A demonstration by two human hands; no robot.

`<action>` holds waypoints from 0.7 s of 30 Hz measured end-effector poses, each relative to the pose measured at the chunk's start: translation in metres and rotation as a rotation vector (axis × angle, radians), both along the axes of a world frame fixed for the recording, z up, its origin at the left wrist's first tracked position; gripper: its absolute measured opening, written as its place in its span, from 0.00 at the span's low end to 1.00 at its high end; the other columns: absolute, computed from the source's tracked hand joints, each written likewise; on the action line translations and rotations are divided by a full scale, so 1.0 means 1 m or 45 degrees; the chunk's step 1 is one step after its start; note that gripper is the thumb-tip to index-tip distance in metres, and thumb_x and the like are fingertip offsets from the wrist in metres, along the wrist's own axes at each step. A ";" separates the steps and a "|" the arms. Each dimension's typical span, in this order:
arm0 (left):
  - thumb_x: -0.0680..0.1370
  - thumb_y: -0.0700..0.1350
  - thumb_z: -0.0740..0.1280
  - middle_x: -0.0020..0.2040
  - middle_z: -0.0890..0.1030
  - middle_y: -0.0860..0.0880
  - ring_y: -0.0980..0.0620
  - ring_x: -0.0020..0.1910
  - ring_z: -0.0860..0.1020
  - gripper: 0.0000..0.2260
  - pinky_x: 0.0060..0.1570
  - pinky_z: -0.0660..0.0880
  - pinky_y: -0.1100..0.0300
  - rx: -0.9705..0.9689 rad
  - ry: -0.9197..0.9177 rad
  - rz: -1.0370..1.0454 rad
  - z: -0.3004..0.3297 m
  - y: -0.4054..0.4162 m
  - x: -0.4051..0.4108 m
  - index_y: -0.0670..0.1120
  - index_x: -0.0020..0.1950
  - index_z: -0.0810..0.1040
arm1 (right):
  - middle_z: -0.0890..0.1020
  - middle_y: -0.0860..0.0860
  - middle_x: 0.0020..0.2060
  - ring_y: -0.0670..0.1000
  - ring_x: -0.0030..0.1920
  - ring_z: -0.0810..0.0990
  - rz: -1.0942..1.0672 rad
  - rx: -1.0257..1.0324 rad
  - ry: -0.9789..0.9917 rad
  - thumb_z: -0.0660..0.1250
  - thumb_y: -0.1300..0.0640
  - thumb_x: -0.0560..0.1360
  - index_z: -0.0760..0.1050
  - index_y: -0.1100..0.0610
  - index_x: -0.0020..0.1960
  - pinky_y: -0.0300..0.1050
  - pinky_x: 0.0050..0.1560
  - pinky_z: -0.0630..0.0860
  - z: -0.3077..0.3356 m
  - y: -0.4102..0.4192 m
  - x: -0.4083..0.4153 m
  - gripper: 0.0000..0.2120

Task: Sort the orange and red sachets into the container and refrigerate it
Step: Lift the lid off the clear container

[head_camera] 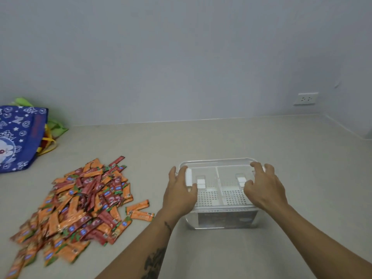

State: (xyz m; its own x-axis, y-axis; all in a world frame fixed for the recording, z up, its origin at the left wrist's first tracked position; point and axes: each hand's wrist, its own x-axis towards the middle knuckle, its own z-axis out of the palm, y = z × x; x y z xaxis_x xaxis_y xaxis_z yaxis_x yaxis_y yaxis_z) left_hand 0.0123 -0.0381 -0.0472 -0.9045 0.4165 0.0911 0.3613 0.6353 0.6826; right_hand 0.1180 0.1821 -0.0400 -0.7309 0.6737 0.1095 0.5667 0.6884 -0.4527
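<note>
A clear plastic container [219, 216] with a transparent lid and two white perforated inner baskets stands on the counter at centre right. My left hand [179, 193] grips the container's left end, thumb by the white side latch. My right hand [263, 189] grips the right end, fingers curled over the lid's edge. A large heap of orange and red sachets [80, 204] lies on the counter to the left, apart from the container. Two orange sachets [140, 210] lie loose between the heap and the container.
A blue printed bag [18, 137] with green cloth behind it stands at the far left by the wall. A wall socket [306, 98] sits at the right above the beige counter [241, 137], which meets walls at the back and right.
</note>
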 end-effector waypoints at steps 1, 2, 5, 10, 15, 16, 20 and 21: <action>0.80 0.51 0.61 0.79 0.48 0.51 0.47 0.71 0.68 0.27 0.61 0.68 0.60 0.003 0.001 0.006 0.000 -0.010 -0.001 0.58 0.77 0.55 | 0.67 0.57 0.70 0.60 0.59 0.75 -0.011 -0.005 0.002 0.59 0.55 0.74 0.62 0.50 0.73 0.54 0.55 0.77 0.000 -0.009 -0.003 0.27; 0.80 0.50 0.61 0.79 0.49 0.51 0.47 0.70 0.69 0.27 0.59 0.68 0.61 0.009 0.004 0.008 0.000 -0.020 -0.002 0.58 0.76 0.55 | 0.68 0.58 0.69 0.61 0.59 0.75 -0.023 -0.012 0.003 0.58 0.58 0.75 0.64 0.51 0.73 0.53 0.56 0.75 0.000 -0.018 -0.005 0.26; 0.79 0.46 0.60 0.76 0.58 0.49 0.50 0.61 0.73 0.24 0.53 0.69 0.62 0.058 0.058 -0.010 0.001 -0.045 -0.004 0.56 0.74 0.59 | 0.72 0.58 0.65 0.61 0.57 0.76 -0.036 -0.020 0.007 0.58 0.64 0.73 0.69 0.53 0.69 0.51 0.54 0.73 -0.001 -0.041 -0.008 0.24; 0.80 0.42 0.58 0.67 0.66 0.46 0.53 0.46 0.72 0.14 0.43 0.68 0.61 0.082 0.075 0.003 -0.002 -0.076 -0.016 0.47 0.66 0.64 | 0.75 0.55 0.60 0.58 0.52 0.76 -0.006 0.002 -0.024 0.60 0.67 0.73 0.73 0.53 0.63 0.46 0.47 0.70 0.002 -0.072 -0.013 0.21; 0.81 0.43 0.56 0.71 0.65 0.36 0.42 0.49 0.77 0.16 0.42 0.72 0.56 0.072 -0.036 0.025 -0.005 -0.096 -0.032 0.41 0.68 0.61 | 0.74 0.54 0.58 0.57 0.51 0.77 0.055 0.124 -0.084 0.60 0.67 0.75 0.74 0.53 0.62 0.46 0.48 0.73 0.014 -0.095 -0.019 0.19; 0.81 0.43 0.56 0.71 0.65 0.36 0.41 0.50 0.77 0.16 0.43 0.74 0.54 0.095 -0.036 0.027 -0.003 -0.099 -0.034 0.41 0.68 0.61 | 0.75 0.54 0.58 0.56 0.51 0.76 0.056 0.143 -0.075 0.60 0.67 0.74 0.74 0.53 0.61 0.46 0.47 0.73 0.017 -0.099 -0.020 0.18; 0.81 0.42 0.57 0.73 0.64 0.38 0.40 0.55 0.76 0.17 0.53 0.75 0.53 0.207 0.057 0.018 0.021 -0.105 -0.044 0.42 0.69 0.62 | 0.75 0.53 0.56 0.57 0.50 0.76 0.055 0.223 0.052 0.61 0.68 0.72 0.76 0.53 0.59 0.46 0.46 0.71 0.037 -0.105 -0.018 0.18; 0.81 0.43 0.57 0.75 0.63 0.40 0.41 0.61 0.74 0.19 0.58 0.72 0.55 0.239 0.096 0.009 0.030 -0.104 -0.044 0.42 0.71 0.61 | 0.75 0.53 0.55 0.57 0.51 0.76 0.056 0.246 0.104 0.61 0.68 0.73 0.76 0.54 0.58 0.46 0.45 0.70 0.045 -0.104 -0.015 0.17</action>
State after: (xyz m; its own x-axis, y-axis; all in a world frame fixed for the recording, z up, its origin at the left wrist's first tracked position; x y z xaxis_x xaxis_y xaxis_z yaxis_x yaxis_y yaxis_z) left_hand -0.0321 -0.1417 -0.0172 -0.8949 0.3796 0.2344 0.4122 0.5023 0.7601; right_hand 0.1031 0.0779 0.0049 -0.7426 0.6018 0.2939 0.5008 0.7903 -0.3530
